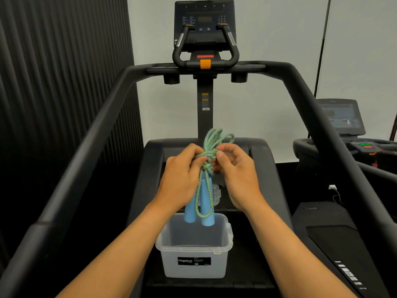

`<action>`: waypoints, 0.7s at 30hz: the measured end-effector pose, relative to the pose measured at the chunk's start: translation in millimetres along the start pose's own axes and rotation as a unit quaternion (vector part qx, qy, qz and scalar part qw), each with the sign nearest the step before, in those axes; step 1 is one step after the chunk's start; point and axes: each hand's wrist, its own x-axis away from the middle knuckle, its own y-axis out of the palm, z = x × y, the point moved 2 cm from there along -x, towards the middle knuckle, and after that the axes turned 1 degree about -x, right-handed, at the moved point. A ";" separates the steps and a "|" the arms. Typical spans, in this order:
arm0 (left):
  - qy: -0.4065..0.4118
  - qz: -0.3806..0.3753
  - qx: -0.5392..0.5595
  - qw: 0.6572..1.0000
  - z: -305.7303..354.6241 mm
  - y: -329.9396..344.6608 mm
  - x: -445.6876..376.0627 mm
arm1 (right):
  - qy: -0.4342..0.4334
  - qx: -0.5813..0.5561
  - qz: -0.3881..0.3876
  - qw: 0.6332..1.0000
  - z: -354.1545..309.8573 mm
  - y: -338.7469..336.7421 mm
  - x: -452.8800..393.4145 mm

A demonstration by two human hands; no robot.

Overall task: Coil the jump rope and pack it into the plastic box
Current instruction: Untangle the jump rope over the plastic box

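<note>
A blue-and-green braided jump rope (211, 143) is bundled into loops and held in the air above the treadmill belt. My left hand (182, 173) grips the bundle at its middle. My right hand (235, 171) pinches the wrapped strands from the right. Loops stick up above both hands. Two light-blue foam handles (207, 203) and one rope loop hang down below them. Their ends dangle just over the far rim of an open translucent plastic box (194, 248) with a black label, which stands on the belt.
The box stands on a black treadmill deck between two sloping black handrails (81, 151). The console and its post (205, 39) rise ahead. A clear plastic lid (216, 193) lies behind the box. A second treadmill (343, 125) stands at the right.
</note>
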 end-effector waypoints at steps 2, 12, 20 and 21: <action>-0.056 0.008 0.104 0.993 -4.5 1.0 0.2 | 0.012 -0.023 0.011 1.000 3.2 0.1 -2.9; -0.122 0.049 0.223 0.966 -11.1 14.7 -7.6 | 0.022 -0.060 0.032 0.997 6.3 5.5 -6.4; -0.146 0.036 0.141 0.978 -6.4 21.2 -8.1 | 0.021 -0.056 0.039 0.997 7.8 -0.4 -4.6; -0.148 0.041 0.140 0.978 -5.6 21.4 -7.7 | 0.018 -0.048 0.038 0.998 7.2 -1.5 -4.3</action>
